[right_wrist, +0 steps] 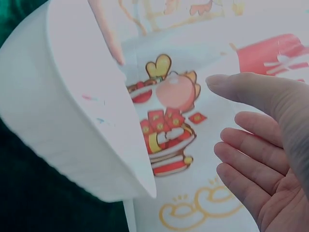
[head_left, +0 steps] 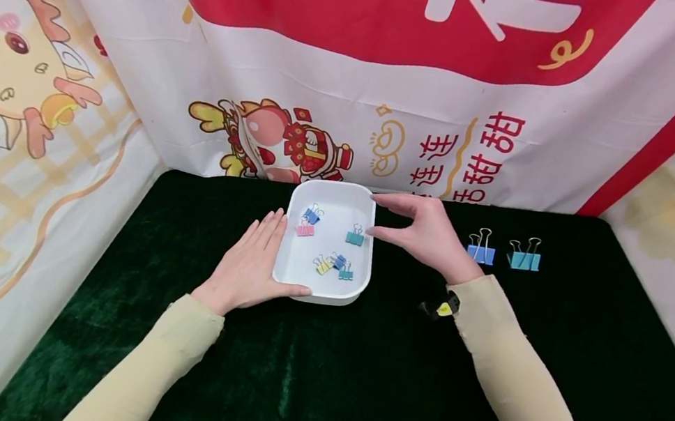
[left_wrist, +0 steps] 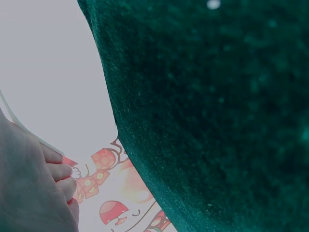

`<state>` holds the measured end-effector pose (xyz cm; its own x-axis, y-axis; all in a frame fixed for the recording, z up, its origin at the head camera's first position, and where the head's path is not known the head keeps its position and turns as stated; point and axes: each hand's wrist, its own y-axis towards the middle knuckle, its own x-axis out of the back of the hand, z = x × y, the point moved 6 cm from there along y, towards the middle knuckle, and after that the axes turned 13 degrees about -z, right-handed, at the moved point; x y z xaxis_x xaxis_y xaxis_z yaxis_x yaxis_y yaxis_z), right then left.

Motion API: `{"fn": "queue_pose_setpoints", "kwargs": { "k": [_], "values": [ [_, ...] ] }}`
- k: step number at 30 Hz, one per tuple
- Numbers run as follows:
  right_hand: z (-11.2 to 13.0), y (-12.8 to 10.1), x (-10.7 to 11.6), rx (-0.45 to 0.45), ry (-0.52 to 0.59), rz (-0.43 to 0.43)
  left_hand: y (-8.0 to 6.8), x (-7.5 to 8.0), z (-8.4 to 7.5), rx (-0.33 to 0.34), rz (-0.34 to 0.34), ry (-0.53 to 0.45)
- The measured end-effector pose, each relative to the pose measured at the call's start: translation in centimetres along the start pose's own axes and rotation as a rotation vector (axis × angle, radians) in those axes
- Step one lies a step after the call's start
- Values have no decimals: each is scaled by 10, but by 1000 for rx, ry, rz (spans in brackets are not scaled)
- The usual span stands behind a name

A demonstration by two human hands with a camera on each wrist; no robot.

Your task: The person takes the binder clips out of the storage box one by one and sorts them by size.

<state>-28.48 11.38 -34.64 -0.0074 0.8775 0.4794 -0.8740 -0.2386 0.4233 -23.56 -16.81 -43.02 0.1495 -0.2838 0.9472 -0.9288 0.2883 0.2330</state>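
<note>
I see a dark green velvet table [head_left: 317,376] carrying a white tray [head_left: 319,295]; right of the tray stand a blue clip [head_left: 480,253] and a teal clip [head_left: 524,260].

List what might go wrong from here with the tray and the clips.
1. The left hand lies flat against the white tray and the right hand sits open at its far side, neither gripping; a push might slide it on the green cloth.
2. Six small clips lie loose inside; a tilt could spill them.
3. The blue clip and teal clip stand behind the right forearm; a sweep may knock them over.
</note>
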Motion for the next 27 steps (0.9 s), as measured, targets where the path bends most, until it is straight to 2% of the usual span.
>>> {"fn": "queue_pose_setpoints", "kwargs": {
  "k": [7, 14, 21, 27],
  "values": [
    [13, 14, -17, 19, 11, 41, 0, -1, 0, 4, 1, -7],
    [19, 29, -35, 11, -24, 75, 0, 1, 1, -5, -9, -14],
    [15, 48, -64, -27, -38, 147, -1, 0, 0, 0, 1, -9],
    [7, 61, -89, -59, -97, 212, 0, 0, 0, -1, 4, 0]
  ]
}}
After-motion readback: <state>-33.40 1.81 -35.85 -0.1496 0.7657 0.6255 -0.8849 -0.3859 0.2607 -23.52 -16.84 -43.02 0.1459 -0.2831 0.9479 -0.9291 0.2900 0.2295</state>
